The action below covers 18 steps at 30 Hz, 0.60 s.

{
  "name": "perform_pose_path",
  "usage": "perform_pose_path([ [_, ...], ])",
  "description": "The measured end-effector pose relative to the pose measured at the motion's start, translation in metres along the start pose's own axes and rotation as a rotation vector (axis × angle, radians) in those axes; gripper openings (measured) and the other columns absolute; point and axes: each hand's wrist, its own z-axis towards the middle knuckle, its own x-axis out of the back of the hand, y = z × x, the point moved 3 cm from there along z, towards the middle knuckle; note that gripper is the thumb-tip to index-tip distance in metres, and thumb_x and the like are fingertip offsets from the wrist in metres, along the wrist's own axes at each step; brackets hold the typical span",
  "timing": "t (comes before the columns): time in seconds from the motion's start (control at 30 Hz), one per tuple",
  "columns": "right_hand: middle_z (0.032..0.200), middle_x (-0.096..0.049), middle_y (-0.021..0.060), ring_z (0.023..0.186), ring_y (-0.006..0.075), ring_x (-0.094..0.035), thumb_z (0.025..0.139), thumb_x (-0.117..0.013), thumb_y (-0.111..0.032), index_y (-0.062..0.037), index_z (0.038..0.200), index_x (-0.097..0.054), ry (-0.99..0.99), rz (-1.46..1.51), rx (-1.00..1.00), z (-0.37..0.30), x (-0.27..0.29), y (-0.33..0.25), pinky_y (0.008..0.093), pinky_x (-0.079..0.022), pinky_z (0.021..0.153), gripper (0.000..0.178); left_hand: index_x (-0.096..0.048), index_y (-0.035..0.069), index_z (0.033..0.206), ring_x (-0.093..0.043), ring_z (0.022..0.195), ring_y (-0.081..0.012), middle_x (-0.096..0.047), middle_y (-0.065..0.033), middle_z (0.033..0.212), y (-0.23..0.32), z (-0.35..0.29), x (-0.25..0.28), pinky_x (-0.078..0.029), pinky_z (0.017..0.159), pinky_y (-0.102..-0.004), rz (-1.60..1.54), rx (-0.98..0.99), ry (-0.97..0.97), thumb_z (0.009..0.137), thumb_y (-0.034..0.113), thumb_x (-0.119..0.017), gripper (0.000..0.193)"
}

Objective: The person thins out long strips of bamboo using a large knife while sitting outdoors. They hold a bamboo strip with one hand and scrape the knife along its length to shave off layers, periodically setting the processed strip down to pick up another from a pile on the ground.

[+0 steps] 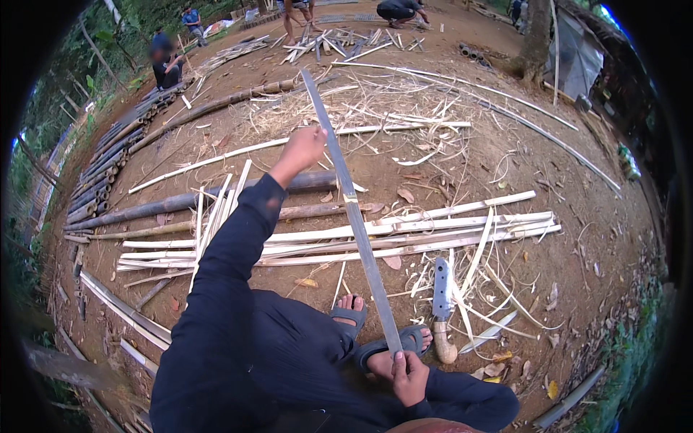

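Note:
A long, flat bamboo strip (367,249), dark grey with a pale patch at a joint, slants across the view in front of me. With my left arm stretched forward, my left hand (302,150) is closed at the strip's far part, fingers against its left edge. My right hand (410,379) grips the near end, thumb on top, close to my sandalled foot. To the right of that foot lies a machete (442,289) with a broad, holed blade and a wooden handle. Pale split bamboo strips (404,234) lie in a bundle across the ground beneath the held strip.
Dark bamboo poles (108,169) are stacked at the left. Thin shavings (411,126) litter the brown dirt beyond my hands. Farther off, several people work near a pile of split pieces (339,45). A tree trunk (538,40) and a grey sheet (577,61) stand at the far right.

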Motion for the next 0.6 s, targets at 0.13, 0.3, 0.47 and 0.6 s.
perform_pose_path([
  [0.13,0.056,-0.056,0.0053,0.051,0.0102,-0.053,0.096,-0.060,-0.021,0.0034,0.086,-0.063,0.105,-0.207,0.057,-0.001,-0.004,0.031,0.0280,-0.044,0.051,0.027,-0.073,0.007,0.081,-0.063,0.064,-0.0377,-0.064,-0.0197,0.072,0.109,-0.109,0.038,-0.049,0.063,-0.0457,-0.095,-0.162,-0.496,0.093,0.023,-0.057,0.025],
  [0.3,0.070,-0.064,0.0200,0.061,0.0263,-0.064,0.094,-0.062,-0.024,0.0043,0.093,-0.065,0.033,-0.281,0.012,0.068,-0.026,0.001,0.0375,-0.050,0.061,0.028,-0.067,0.013,0.115,-0.067,0.070,-0.0314,-0.067,-0.0117,0.079,0.165,-0.235,0.051,-0.054,0.062,-0.0407,-0.362,-0.334,-1.016,0.097,0.042,-0.054,0.036],
  [0.47,0.059,-0.057,0.0033,0.054,0.0070,-0.053,0.095,-0.061,-0.025,0.0053,0.086,-0.063,-0.062,-0.048,0.142,0.303,-0.099,-0.076,0.0263,-0.040,0.048,0.032,-0.054,0.012,0.134,-0.067,0.061,-0.0257,-0.062,-0.0078,0.070,0.170,-0.252,0.033,-0.053,0.054,-0.0371,-0.086,-0.233,-0.801,0.096,0.046,-0.052,0.050],
  [0.6,0.104,-0.064,0.0323,0.101,0.0422,-0.064,0.081,-0.061,-0.067,0.0124,0.121,-0.050,0.456,-0.593,0.432,0.658,-0.071,-0.331,0.0458,-0.051,0.085,0.090,-0.051,0.010,0.136,-0.068,0.061,-0.0248,-0.063,-0.0075,0.072,0.185,-0.237,0.026,-0.054,0.054,-0.0350,-0.533,-0.333,-0.511,0.095,0.046,-0.054,0.054],
])
